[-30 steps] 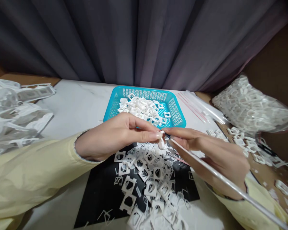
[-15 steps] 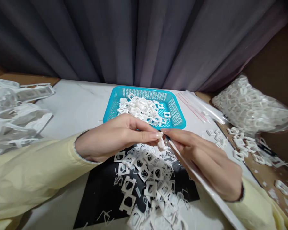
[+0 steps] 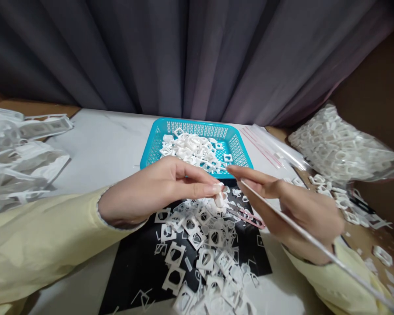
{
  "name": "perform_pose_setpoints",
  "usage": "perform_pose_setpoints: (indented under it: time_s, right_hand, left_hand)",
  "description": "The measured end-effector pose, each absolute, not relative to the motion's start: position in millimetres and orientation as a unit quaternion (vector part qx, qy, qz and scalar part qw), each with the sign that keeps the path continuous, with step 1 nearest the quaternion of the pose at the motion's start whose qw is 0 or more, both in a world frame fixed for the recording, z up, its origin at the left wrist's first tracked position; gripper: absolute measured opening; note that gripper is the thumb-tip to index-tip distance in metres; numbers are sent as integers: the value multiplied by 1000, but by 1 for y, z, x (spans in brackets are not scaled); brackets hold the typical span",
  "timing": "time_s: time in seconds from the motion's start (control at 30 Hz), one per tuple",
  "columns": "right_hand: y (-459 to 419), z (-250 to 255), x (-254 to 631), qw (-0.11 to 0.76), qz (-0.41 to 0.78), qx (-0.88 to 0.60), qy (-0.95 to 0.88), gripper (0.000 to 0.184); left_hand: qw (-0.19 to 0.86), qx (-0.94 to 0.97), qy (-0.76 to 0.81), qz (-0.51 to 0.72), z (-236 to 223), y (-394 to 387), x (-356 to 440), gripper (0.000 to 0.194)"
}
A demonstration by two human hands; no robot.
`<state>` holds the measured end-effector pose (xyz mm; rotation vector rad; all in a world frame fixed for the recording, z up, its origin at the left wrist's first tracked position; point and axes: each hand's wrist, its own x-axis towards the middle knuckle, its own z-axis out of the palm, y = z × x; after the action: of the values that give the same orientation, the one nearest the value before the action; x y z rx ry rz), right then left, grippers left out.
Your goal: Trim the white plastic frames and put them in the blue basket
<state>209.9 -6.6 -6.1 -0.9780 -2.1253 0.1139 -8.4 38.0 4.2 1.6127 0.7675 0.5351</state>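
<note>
My left hand (image 3: 164, 188) is closed, pinching a small white plastic part (image 3: 219, 199) between thumb and fingertips in front of the basket. My right hand (image 3: 292, 210) grips a long thin white stick-like tool (image 3: 305, 243) that slants to the lower right. The tool's tip stands apart from the part. Below both hands, many square white plastic frames (image 3: 175, 253) and thin offcuts (image 3: 144, 297) are heaped on a black mat (image 3: 128, 262). A pink-handled tool (image 3: 254, 221) rests among them by my right hand.
Behind my hands stands a turquoise basket (image 3: 146, 146) of white parts. Translucent plastic pieces (image 3: 29, 148) pile up at the left. At the right lie a full clear bag (image 3: 338, 144), a flat bag (image 3: 272, 144) and loose parts (image 3: 341, 201). A grey curtain (image 3: 170, 57) hangs behind.
My right hand has drawn back to the right, taking the stick-like tool away from the white part. The pink-handled tool has come into clearer view. My left hand has barely moved.
</note>
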Motion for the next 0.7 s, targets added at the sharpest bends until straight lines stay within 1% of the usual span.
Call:
perform_pose_setpoints:
  time_s: [0.17,0.3,0.47,0.57,0.63,0.7]
  right_hand:
    - [-14,8,208,389,105,-404,-821,11]
    - [-13,6,208,388,104,-379,-833,11]
    - [-11,2,207,385,96,-347,-850,16]
    - [-13,4,205,370,102,-366,-847,16]
    - [-14,7,204,383,128,-397,-824,14]
    - [-13,10,205,410,181,-445,-776,11]
  left_hand:
    - [566,712,351,222,8,38,-7,18]
    - [552,723,352,221,10,38,-7,18]
    - [559,716,352,225,9,38,-6,17]
    - [550,724,352,222,7,39,-6,18]
    - [527,729,359,248,6,37,-5,17]
    - [475,738,368,306,5,35,-4,14]
